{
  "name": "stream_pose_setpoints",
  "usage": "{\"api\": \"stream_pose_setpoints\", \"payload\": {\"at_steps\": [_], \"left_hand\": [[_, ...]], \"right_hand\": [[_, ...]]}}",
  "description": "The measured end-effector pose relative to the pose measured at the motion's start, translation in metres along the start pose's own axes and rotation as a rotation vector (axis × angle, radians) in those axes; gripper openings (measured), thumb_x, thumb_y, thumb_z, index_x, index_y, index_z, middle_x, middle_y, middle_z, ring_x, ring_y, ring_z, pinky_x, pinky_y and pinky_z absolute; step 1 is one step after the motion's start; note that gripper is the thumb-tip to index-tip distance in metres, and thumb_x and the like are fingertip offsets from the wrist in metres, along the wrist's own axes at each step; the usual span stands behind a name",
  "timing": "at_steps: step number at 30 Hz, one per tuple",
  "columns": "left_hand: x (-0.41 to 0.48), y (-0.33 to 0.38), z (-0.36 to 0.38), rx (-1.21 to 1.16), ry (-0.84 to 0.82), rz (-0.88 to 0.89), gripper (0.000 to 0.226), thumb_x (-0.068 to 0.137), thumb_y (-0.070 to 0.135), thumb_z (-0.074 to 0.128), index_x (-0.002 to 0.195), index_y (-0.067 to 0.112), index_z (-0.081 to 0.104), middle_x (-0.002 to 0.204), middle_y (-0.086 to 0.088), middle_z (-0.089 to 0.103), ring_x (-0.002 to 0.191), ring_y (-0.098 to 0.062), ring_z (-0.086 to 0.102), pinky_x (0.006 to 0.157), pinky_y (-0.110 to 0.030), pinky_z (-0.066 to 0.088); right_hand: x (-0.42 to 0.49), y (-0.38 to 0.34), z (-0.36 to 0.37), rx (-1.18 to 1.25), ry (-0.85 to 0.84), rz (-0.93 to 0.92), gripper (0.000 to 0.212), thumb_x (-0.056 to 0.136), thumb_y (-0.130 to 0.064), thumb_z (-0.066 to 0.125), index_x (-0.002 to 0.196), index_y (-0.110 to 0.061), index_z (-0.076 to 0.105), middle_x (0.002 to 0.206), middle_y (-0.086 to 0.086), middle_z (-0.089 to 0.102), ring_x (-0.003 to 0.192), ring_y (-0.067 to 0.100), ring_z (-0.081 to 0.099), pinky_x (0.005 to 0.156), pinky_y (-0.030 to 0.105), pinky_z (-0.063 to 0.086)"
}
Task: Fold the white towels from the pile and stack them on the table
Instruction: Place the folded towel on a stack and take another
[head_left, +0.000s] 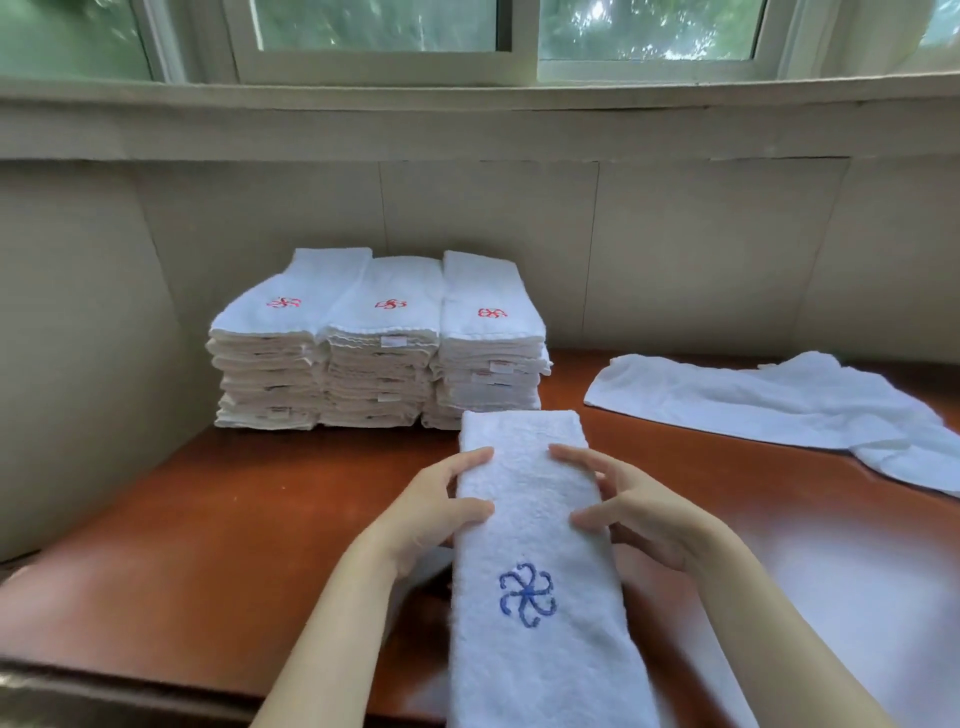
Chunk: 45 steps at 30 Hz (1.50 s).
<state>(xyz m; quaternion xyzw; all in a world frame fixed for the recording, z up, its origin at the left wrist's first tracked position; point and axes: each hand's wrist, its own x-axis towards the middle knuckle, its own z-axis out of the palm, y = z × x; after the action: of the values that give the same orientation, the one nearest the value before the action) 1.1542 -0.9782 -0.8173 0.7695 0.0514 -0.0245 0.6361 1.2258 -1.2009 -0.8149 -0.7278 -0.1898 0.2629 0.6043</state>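
Head view: a reddish-brown table stands against a panelled wall below a window.

1. Folded towel: a long, narrow white strip lying lengthwise at the middle of the table. Its far end points at the back edge, just in front of the stacks. Its near end runs past the front edge and out of frame. A blue embroidered emblem faces up on the nearer half.
2. Left hand: grips the strip's left long edge. The thumb and forefinger are curved over the top face. The remaining fingers are hidden by the hand and the cloth.
3. Right hand: grips the right long edge, directly opposite the left hand. The thumb and forefinger are curved over the top face, and the other fingers are curled at the edge.
4. Stacks: three tall columns of folded white towels stand side by side, touching one another, at the back edge left of centre. Each top towel shows a red emblem.
5. Loose towels: unfolded white cloth lies spread flat towards the back right corner, reaching the right side of the frame, well apart from the hands.
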Motion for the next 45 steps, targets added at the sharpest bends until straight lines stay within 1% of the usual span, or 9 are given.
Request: {"api": "stream_pose_setpoints", "payload": {"at_steps": [8, 17, 22, 25, 28, 31, 35, 42, 45], "left_hand": [[-0.031, 0.057, -0.074, 0.06, 0.163, 0.218, 0.058, 0.085, 0.002, 0.055, 0.129, 0.039, 0.052, 0.108, 0.032, 0.046, 0.078, 0.032, 0.049, 0.056, 0.003, 0.04], [0.127, 0.209, -0.22, -0.089, 0.489, 0.331, 0.06, 0.094, 0.019, 0.058, 0.147, 0.014, 0.031, 0.11, -0.002, 0.061, 0.087, -0.018, 0.063, 0.067, -0.028, 0.051], [0.207, 0.124, -0.229, 0.297, 0.284, -0.201, 0.02, 0.091, 0.024, 0.06, 0.091, 0.005, 0.057, 0.075, -0.01, 0.063, 0.061, -0.02, 0.059, 0.057, -0.023, 0.045], [0.232, 0.088, -0.231, 0.397, 0.363, -0.098, 0.047, 0.094, 0.024, 0.055, 0.13, 0.0, 0.038, 0.102, -0.013, 0.055, 0.086, -0.022, 0.054, 0.071, -0.026, 0.041], [0.232, 0.088, -0.231, 0.405, 0.344, -0.048, 0.059, 0.095, 0.021, 0.051, 0.144, 0.005, 0.022, 0.09, -0.007, 0.052, 0.08, -0.016, 0.053, 0.066, -0.026, 0.045], [0.221, 0.097, -0.23, 0.272, 0.33, -0.056, 0.043, 0.093, 0.011, 0.047, 0.133, 0.009, 0.031, 0.102, -0.011, 0.05, 0.09, -0.023, 0.054, 0.082, -0.032, 0.053], [0.195, 0.113, -0.229, 0.245, 0.325, -0.086, 0.033, 0.089, 0.005, 0.039, 0.121, 0.012, 0.034, 0.084, -0.008, 0.046, 0.058, -0.016, 0.044, 0.038, -0.017, 0.039], [0.169, 0.118, -0.223, 0.38, 0.203, -0.206, 0.056, 0.09, 0.0, 0.033, 0.141, 0.016, 0.019, 0.077, -0.008, 0.044, 0.05, -0.014, 0.047, 0.055, -0.029, 0.052], [0.17, 0.125, -0.214, 0.967, 0.323, -0.27, 0.057, 0.088, 0.012, 0.042, 0.139, 0.012, 0.019, 0.089, -0.009, 0.055, 0.075, -0.021, 0.058, 0.062, -0.032, 0.045]], "right_hand": [[0.026, -0.081, 0.051, 0.102, -0.058, -0.202, 0.072, 0.07, 0.018, 0.065, 0.113, -0.039, 0.068, 0.118, 0.007, 0.065, 0.099, 0.023, 0.069, 0.078, 0.033, 0.057], [0.238, -0.284, 0.037, 0.187, 0.169, -0.342, 0.043, 0.08, 0.012, 0.054, 0.105, -0.023, 0.058, 0.098, 0.008, 0.064, 0.078, 0.024, 0.063, 0.063, 0.03, 0.052], [0.374, -0.205, 0.031, -0.089, 0.276, -0.035, 0.024, 0.091, -0.002, 0.052, 0.113, -0.003, 0.058, 0.085, 0.013, 0.057, 0.067, 0.025, 0.056, 0.06, 0.032, 0.049], [0.395, -0.154, 0.027, -0.013, 0.282, 0.033, 0.032, 0.088, -0.013, 0.063, 0.117, 0.001, 0.059, 0.09, 0.015, 0.068, 0.067, 0.027, 0.066, 0.059, 0.029, 0.051], [0.397, -0.154, 0.025, -0.045, 0.353, -0.104, 0.041, 0.086, -0.011, 0.066, 0.125, -0.003, 0.054, 0.101, 0.013, 0.069, 0.066, 0.018, 0.068, 0.045, 0.017, 0.047], [0.385, -0.16, 0.031, 0.052, 0.329, -0.132, 0.052, 0.088, -0.003, 0.061, 0.136, -0.01, 0.041, 0.11, 0.013, 0.061, 0.081, 0.022, 0.066, 0.055, 0.025, 0.05], [0.374, -0.166, 0.042, -0.018, 0.312, -0.119, 0.063, 0.088, -0.003, 0.057, 0.145, -0.014, 0.032, 0.127, 0.014, 0.051, 0.103, 0.028, 0.06, 0.075, 0.032, 0.051], [0.362, -0.173, 0.046, -0.232, 0.266, -0.075, 0.062, 0.091, -0.009, 0.056, 0.147, -0.014, 0.031, 0.128, 0.01, 0.051, 0.095, 0.019, 0.058, 0.079, 0.029, 0.049], [0.371, -0.179, 0.047, -0.801, 0.398, -0.054, 0.056, 0.091, -0.022, 0.052, 0.143, -0.012, 0.035, 0.144, 0.014, 0.038, 0.129, 0.028, 0.041, 0.104, 0.036, 0.037]]}}
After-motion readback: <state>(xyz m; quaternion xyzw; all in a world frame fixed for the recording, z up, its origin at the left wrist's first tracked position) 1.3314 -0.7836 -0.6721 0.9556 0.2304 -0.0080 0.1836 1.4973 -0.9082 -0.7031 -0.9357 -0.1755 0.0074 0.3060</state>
